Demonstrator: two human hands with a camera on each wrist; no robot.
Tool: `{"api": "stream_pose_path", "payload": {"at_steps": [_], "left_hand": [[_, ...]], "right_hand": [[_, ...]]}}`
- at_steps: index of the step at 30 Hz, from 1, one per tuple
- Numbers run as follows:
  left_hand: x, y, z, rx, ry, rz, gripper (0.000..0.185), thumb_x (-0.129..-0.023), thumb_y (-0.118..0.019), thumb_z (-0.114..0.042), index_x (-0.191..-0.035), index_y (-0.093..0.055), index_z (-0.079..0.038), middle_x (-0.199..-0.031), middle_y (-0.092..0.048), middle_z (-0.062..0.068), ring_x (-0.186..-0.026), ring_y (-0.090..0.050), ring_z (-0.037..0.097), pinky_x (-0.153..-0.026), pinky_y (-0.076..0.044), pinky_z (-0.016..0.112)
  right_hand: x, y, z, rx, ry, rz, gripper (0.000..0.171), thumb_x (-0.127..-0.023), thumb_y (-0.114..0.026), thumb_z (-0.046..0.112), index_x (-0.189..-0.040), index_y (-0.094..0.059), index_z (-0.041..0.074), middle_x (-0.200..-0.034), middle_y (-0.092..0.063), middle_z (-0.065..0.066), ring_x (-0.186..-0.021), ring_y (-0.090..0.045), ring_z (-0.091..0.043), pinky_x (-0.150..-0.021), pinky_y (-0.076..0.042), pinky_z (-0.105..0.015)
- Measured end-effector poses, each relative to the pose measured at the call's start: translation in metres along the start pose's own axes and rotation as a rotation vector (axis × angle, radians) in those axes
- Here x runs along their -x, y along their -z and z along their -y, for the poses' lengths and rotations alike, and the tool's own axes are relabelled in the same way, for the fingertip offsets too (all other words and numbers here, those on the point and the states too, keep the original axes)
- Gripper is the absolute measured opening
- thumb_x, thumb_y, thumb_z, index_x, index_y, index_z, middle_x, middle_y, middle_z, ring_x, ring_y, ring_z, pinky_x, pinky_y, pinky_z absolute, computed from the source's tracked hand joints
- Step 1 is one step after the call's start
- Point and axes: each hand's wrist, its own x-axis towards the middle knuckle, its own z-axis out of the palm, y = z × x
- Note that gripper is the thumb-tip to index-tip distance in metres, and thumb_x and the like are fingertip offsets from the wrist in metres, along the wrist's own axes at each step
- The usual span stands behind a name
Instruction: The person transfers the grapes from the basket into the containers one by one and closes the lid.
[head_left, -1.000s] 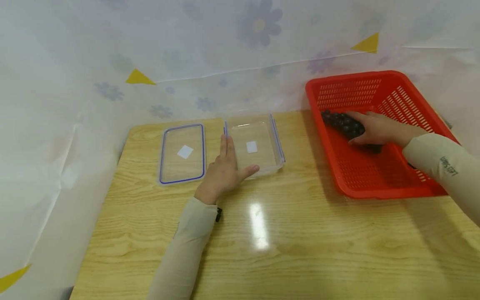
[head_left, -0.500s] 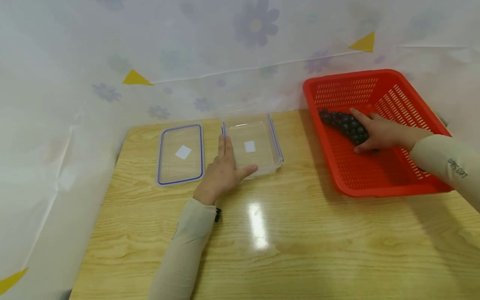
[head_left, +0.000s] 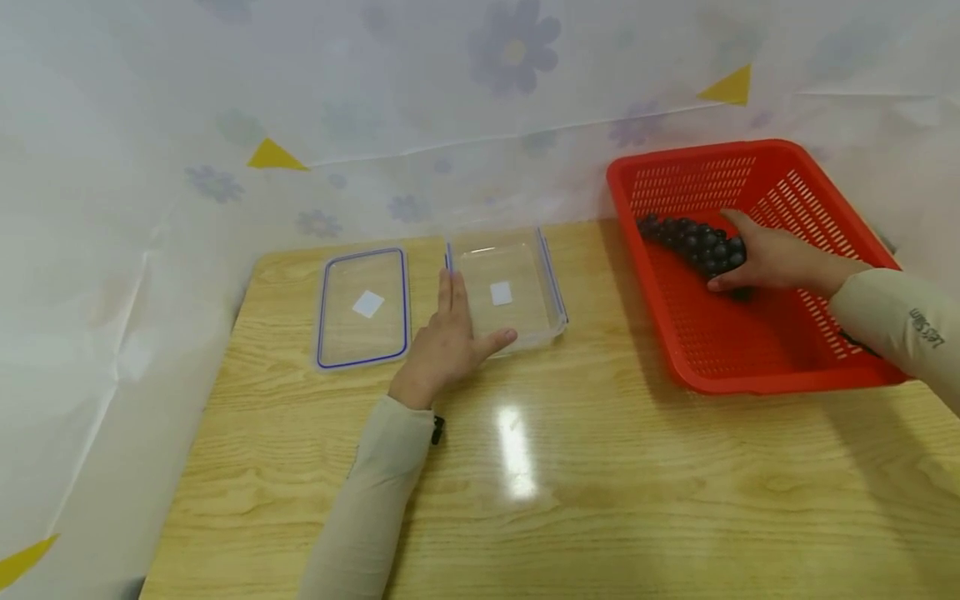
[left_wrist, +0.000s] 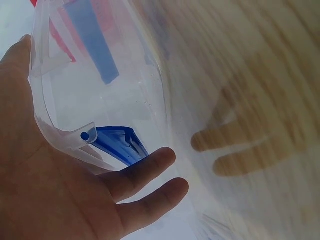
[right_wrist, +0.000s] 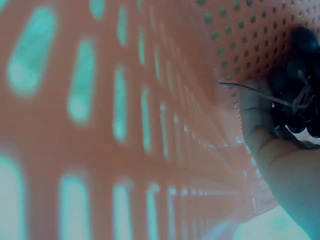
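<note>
Gripping the right end of the bunch of grapes (head_left: 697,242), the right hand (head_left: 776,258) reaches into the red basket (head_left: 716,385). One second ago this hand lay farther left, over the top of the bunch; its thumb and fingers now enclose the end. The grapes are inside the basket, by its left wall. The left hand (head_left: 442,346) is unchanged: open, fingers straight along the left side of the clear container (head_left: 521,267), thumb spread across its near corner, gripping nothing. Both forearms extend forward, the right one crossing the basket's rim.
</note>
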Motion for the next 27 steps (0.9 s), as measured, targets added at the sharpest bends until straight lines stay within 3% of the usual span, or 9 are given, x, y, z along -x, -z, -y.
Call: {"api": "stream_pose_path", "payload": {"at_steps": [6,14,17,21,27], "left_hand": [[0.0,0.001,0.0,-0.01,-0.001,-0.004,0.119,-0.091,-0.051,-0.075,-0.158,0.017,-0.004,-0.163,0.029,0.011,-0.118,-0.058,0.047,-0.067,-0.055,0.038],[0.001,0.003,-0.002,-0.01,0.008,-0.004,0.119,-0.091,-0.049,-0.076,-0.158,0.018,-0.005,-0.164,0.026,0.013,-0.123,-0.054,0.049,-0.067,-0.055,0.04],[0.001,0.003,-0.002,-0.005,0.012,-0.002,0.119,-0.091,-0.05,-0.076,-0.158,0.018,-0.006,-0.164,0.026,0.012,-0.122,-0.054,0.049,-0.065,-0.055,0.039],[0.0,0.002,-0.001,0.003,0.01,-0.001,0.118,-0.091,-0.051,-0.075,-0.158,0.017,-0.005,-0.164,0.026,0.012,-0.123,-0.053,0.05,-0.063,-0.054,0.037],[-0.001,0.0,0.0,0.021,0.017,0.001,0.118,-0.091,-0.053,-0.074,-0.158,0.017,-0.007,-0.164,0.026,0.011,-0.124,-0.053,0.048,-0.072,-0.055,0.043]], "right_hand": [[-0.005,-0.004,0.005,0.04,0.091,0.005,0.117,-0.084,-0.082,0.047,-0.161,-0.005,0.003,-0.136,-0.041,-0.039,-0.119,-0.046,-0.052,-0.097,-0.037,-0.068],[-0.006,-0.008,0.013,0.077,0.085,0.012,0.117,-0.086,-0.079,0.049,-0.163,0.0,0.01,-0.136,-0.037,-0.042,-0.12,-0.042,-0.055,-0.095,-0.036,-0.072],[-0.006,-0.008,0.018,0.063,0.08,0.004,0.111,-0.088,-0.08,0.04,-0.162,-0.004,0.008,-0.137,-0.037,-0.042,-0.122,-0.039,-0.056,-0.098,-0.033,-0.072],[-0.005,-0.009,0.022,0.063,0.106,-0.024,0.098,-0.088,-0.078,0.016,-0.16,-0.012,0.001,-0.132,-0.044,-0.043,-0.118,-0.044,-0.055,-0.096,-0.036,-0.071],[-0.005,-0.009,0.029,0.089,0.09,-0.021,0.091,-0.083,-0.071,0.001,-0.157,-0.018,-0.002,-0.124,-0.051,-0.042,-0.107,-0.052,-0.051,-0.089,-0.043,-0.067]]}}
